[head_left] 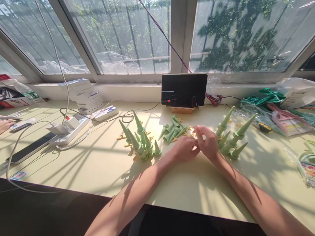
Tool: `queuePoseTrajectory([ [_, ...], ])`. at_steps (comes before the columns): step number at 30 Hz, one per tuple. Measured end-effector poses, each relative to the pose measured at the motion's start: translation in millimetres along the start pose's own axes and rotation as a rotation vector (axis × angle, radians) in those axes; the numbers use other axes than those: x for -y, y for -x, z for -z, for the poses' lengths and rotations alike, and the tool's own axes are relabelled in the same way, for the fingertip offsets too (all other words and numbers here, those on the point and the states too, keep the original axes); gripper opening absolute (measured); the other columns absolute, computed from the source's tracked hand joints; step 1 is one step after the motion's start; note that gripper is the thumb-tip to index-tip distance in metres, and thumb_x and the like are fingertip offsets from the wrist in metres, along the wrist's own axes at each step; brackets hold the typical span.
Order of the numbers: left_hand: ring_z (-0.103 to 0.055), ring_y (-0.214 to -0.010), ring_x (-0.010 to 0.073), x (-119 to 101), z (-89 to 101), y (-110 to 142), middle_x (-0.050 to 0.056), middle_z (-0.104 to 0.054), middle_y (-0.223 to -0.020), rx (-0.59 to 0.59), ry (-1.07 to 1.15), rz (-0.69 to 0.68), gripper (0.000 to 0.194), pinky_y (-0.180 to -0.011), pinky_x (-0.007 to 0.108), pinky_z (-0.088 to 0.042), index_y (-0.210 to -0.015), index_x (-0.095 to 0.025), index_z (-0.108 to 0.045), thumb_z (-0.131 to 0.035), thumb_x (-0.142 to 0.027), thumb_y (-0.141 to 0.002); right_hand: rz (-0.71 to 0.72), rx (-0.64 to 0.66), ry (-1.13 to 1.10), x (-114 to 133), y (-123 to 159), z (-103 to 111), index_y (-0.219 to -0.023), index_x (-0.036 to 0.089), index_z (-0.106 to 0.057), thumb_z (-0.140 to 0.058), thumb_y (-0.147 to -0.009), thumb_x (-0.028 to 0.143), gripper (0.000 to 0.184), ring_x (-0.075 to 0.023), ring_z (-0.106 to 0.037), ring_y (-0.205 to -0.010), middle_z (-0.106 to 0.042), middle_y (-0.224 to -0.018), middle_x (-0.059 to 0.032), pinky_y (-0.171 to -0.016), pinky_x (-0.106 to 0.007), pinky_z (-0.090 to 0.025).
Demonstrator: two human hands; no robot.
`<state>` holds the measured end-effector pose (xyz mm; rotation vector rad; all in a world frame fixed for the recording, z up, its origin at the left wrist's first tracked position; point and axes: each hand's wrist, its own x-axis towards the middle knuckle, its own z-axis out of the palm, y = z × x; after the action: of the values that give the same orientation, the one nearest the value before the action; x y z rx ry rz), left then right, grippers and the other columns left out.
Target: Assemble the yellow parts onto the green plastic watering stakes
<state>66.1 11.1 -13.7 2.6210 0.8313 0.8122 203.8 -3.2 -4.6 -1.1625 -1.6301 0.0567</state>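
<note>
My left hand and my right hand meet over the middle of the table, fingers curled toward each other. Whatever lies between their fingertips is hidden by the hands. Just beyond them is a loose pile of green plastic plant-watering spikes, lying on their sides, with small yellow valves among them. On the left stands a cluster of upright green spikes with yellow valves sticking out. Close beside my right hand, a second upright group points upward, some of it tilted.
A tablet with a phone in front leans by the window. Stacked white boxes, a power strip and cables occupy the left. Another person's hand shows at the left edge. Plastic bags and a pink packet lie right.
</note>
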Motion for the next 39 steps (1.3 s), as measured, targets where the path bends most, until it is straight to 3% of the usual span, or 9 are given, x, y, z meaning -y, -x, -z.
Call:
queuePoseTrajectory([
  [4, -0.045, -0.054, 0.0115, 2, 4.3, 4, 0.0, -0.057, -0.058, -0.061, -0.032, 0.034, 0.019, -0.054, 0.025, -0.032, -0.062, -0.018, -0.057, -0.051, -0.014, -0.08, -0.06, 0.047, 0.003, -1, 0, -2, -0.089, 0.02, -0.066, -0.04, -0.102, 0.038, 0.035, -0.0174, -0.064, -0.072, -0.07, -0.08, -0.0045, -0.066, -0.029, -0.051],
  [9, -0.04, -0.053, 0.0113, 1, 12.1, 5, 0.0, -0.052, -0.059, -0.209, -0.091, 0.213, 0.028, -0.053, 0.026, -0.029, -0.061, -0.019, -0.049, -0.047, -0.02, -0.089, -0.107, 0.127, -0.023, -4, 1, -3, -0.09, 0.019, -0.065, -0.044, -0.1, 0.039, 0.03, -0.0175, -0.063, -0.072, -0.07, -0.084, -0.0065, -0.066, -0.029, -0.053],
  [14, -0.05, -0.064, 0.0143, -3, 16.6, 5, 0.004, -0.059, -0.079, -0.284, -0.161, 0.381, 0.019, -0.058, 0.027, -0.037, -0.078, -0.019, -0.056, -0.045, -0.019, -0.093, -0.181, 0.203, -0.056, -10, 2, -6, -0.1, 0.018, -0.066, -0.05, -0.096, 0.037, 0.026, -0.0184, -0.065, -0.072, -0.071, -0.093, -0.0091, -0.065, -0.031, -0.054],
  [18, -0.055, -0.091, 0.0224, -4, 19.4, 5, 0.011, -0.059, -0.1, -0.318, -0.278, 0.461, 0.015, -0.074, 0.03, -0.045, -0.1, -0.017, -0.06, -0.05, -0.016, -0.089, -0.189, 0.234, -0.029, -13, 1, -7, -0.103, 0.016, -0.066, -0.052, -0.092, 0.034, 0.025, -0.0146, -0.06, -0.058, -0.07, -0.092, -0.008, -0.063, -0.031, -0.052],
  [21, -0.052, -0.099, 0.0275, -3, 21.0, 5, 0.014, -0.058, -0.107, -0.29, -0.378, 0.517, 0.023, -0.085, 0.038, -0.045, -0.109, -0.014, -0.06, -0.053, -0.018, -0.088, -0.183, 0.262, -0.014, -15, 1, -8, -0.107, 0.015, -0.065, -0.052, -0.091, 0.033, 0.027, -0.0133, -0.058, -0.055, -0.07, -0.094, -0.0083, -0.064, -0.031, -0.052],
  [26, -0.053, -0.098, 0.03, 1, 20.9, 6, 0.014, -0.061, -0.102, -0.164, -0.442, 0.579, 0.021, -0.085, 0.041, -0.042, -0.106, -0.015, -0.063, -0.051, -0.021, -0.091, -0.167, 0.301, 0.016, -24, 3, -12, -0.107, 0.015, -0.066, -0.051, -0.091, 0.033, 0.028, -0.0126, -0.055, -0.052, -0.071, -0.096, -0.0088, -0.067, -0.032, -0.052],
  [33, -0.056, -0.095, 0.0326, 1, 21.2, 5, 0.015, -0.066, -0.095, -0.049, -0.48, 0.535, 0.02, -0.084, 0.043, -0.04, -0.101, -0.016, -0.065, -0.047, -0.02, -0.092, -0.167, 0.323, 0.042, -27, 2, -19, -0.107, 0.014, -0.068, -0.052, -0.091, 0.029, 0.027, -0.0134, -0.056, -0.057, -0.071, -0.095, -0.0087, -0.07, -0.03, -0.051],
  [39, -0.059, -0.092, 0.0303, 4, 20.7, 6, 0.012, -0.066, -0.09, -0.03, -0.45, 0.509, 0.019, -0.084, 0.041, -0.041, -0.096, -0.018, -0.064, -0.046, -0.015, -0.092, -0.178, 0.305, 0.061, -32, -1, -21, -0.11, 0.016, -0.068, -0.053, -0.09, 0.024, 0.026, -0.0133, -0.056, -0.06, -0.07, -0.096, -0.0072, -0.075, -0.031, -0.051],
])
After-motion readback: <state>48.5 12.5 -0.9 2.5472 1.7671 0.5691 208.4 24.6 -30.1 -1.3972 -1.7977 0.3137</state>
